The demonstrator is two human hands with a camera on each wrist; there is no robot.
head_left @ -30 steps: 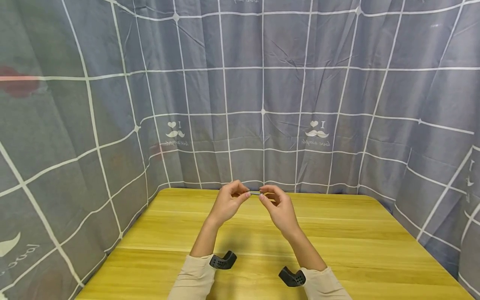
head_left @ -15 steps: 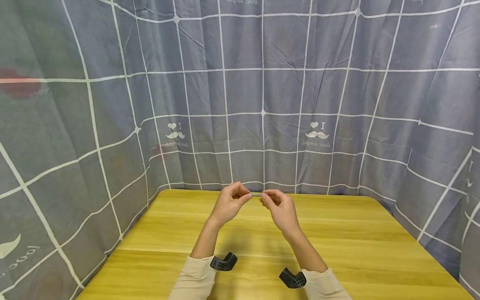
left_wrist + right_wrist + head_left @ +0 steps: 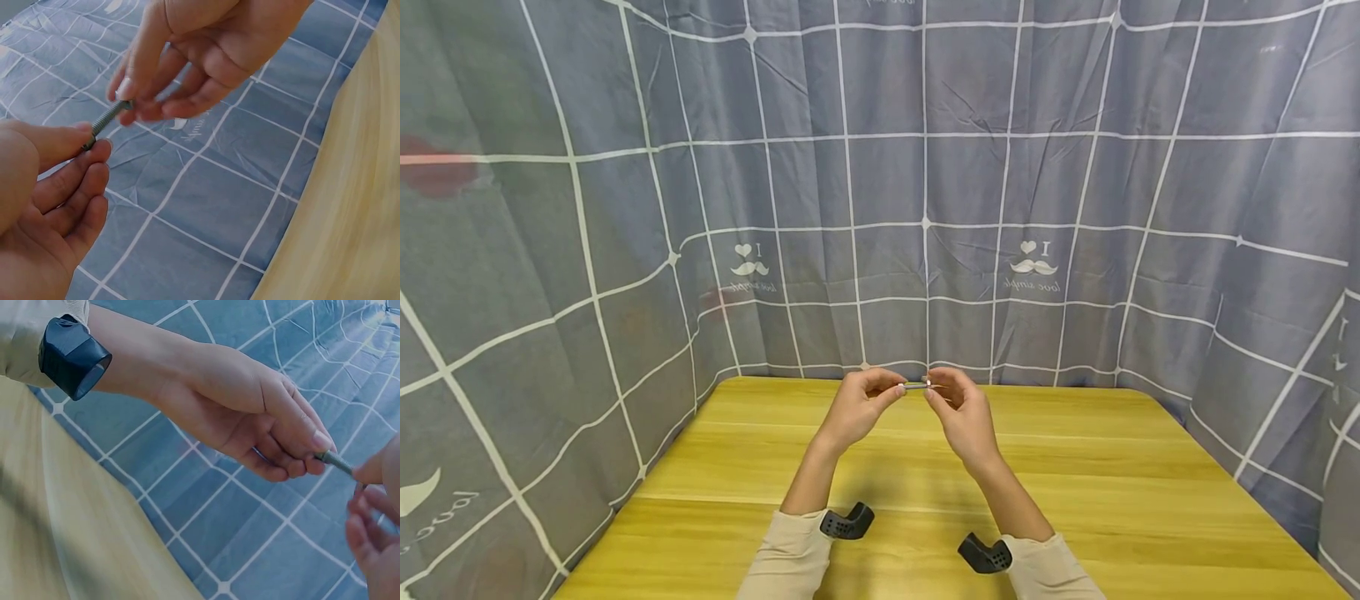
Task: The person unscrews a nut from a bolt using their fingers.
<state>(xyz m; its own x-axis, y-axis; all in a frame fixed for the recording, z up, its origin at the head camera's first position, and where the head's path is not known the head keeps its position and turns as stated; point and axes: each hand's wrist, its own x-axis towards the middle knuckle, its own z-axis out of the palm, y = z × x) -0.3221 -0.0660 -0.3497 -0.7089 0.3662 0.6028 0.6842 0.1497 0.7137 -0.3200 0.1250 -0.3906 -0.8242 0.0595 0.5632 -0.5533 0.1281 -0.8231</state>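
A thin, threaded metal bolt (image 3: 107, 119) spans the gap between the two hands, raised above the far part of the table. My left hand (image 3: 856, 407) pinches one end between thumb and index finger; its other fingers curl loosely below. At the opposite end, my right hand (image 3: 964, 418) has thumb and fingertips on the bolt's tip, where a slightly wider dark part shows in the left wrist view. In the right wrist view the bare shank of the bolt (image 3: 340, 464) is visible between the fingertips. Both ends are partly hidden by fingers.
A yellow wood-grain table (image 3: 880, 475) lies under the arms. Grey curtains (image 3: 887, 183) with white grid lines hang behind it and at both sides. Black angular devices, one by the left cuff (image 3: 847, 522) and one by the right cuff (image 3: 984, 553), sit at the wrists.
The right fingers closed in over the bolt's end half a second ago; now they are spread a little and shifted slightly right, showing more of the bolt. The left hand stays nearly in place.
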